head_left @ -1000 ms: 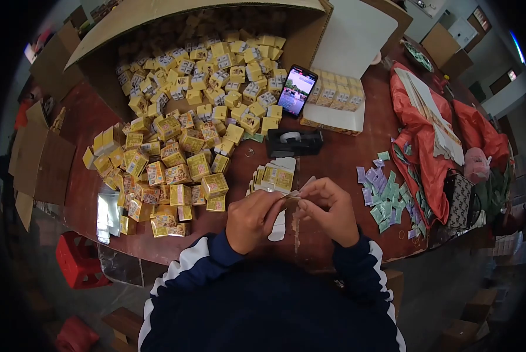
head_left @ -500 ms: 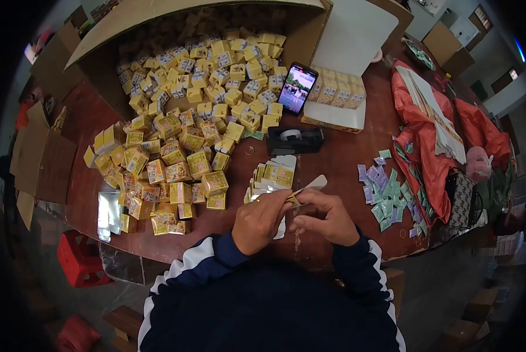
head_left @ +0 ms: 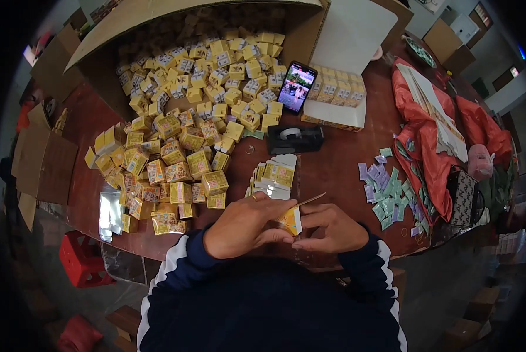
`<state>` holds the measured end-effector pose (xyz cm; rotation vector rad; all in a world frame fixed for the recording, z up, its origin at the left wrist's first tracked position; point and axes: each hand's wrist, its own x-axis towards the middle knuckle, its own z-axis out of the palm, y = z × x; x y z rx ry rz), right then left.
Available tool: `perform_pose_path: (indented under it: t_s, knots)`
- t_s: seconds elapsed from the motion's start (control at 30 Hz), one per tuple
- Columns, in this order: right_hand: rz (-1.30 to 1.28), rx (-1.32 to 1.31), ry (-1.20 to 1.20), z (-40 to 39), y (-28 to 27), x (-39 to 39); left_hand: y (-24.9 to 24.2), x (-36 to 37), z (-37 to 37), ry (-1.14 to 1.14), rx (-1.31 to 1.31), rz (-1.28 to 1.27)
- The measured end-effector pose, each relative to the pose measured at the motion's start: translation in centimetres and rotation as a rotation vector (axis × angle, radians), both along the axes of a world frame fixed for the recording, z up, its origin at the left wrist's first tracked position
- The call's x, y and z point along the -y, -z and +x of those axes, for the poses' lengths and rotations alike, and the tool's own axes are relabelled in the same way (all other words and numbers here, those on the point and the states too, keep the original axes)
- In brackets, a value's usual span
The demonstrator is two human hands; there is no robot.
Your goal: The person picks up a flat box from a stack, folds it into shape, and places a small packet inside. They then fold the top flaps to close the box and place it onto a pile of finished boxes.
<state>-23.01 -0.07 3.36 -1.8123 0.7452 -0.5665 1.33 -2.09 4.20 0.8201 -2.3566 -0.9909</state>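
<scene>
Between my two hands, near the table's front edge, is a small yellow and white carton (head_left: 290,221), its flap sticking out to the upper right. My left hand (head_left: 248,226) grips its left side with fingers and thumb. On the right side, my right hand (head_left: 330,227) pinches it, fingers bent. Just beyond the hands lies a stack of flat yellow and white cartons (head_left: 274,176). Several folded yellow boxes (head_left: 178,171) are piled to the left of the stack.
A large cardboard box (head_left: 107,97) full of small boxes lies at the back. A phone (head_left: 298,88) stands by a display tray (head_left: 351,116), behind a black tape dispenser (head_left: 295,139). Green and purple sachets (head_left: 386,190) and red plastic bags (head_left: 418,123) are on the right.
Both hands have moved slightly nearer to my body. The carton between them now shows its yellow and white face, and its flap has turned.
</scene>
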Motion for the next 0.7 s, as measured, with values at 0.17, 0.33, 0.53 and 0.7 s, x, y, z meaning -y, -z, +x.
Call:
perform_pose_path:
  t_s: [0.17, 0.33, 0.53, 0.7]
  knots:
    - [-0.28, -0.038, 0.026, 0.4, -0.5, -0.1, 1.3, -0.4, -0.8, -0.126, -0.174, 0.025]
    - [-0.257, 0.278, 0.672, -0.8, -0.5, -1.9, 3.7, -0.8, -1.7, -0.415, -0.435, 0.096]
    - [-0.062, 0.515, 0.36, 2.0, 3.7, -1.5, 4.1, -1.1, -2.4, -0.369, -0.769, 0.599]
    - [-0.009, 0.554, 0.459, 4.4, 4.3, -2.6, 4.1, -1.8, -3.2, -0.32, -0.522, 0.407]
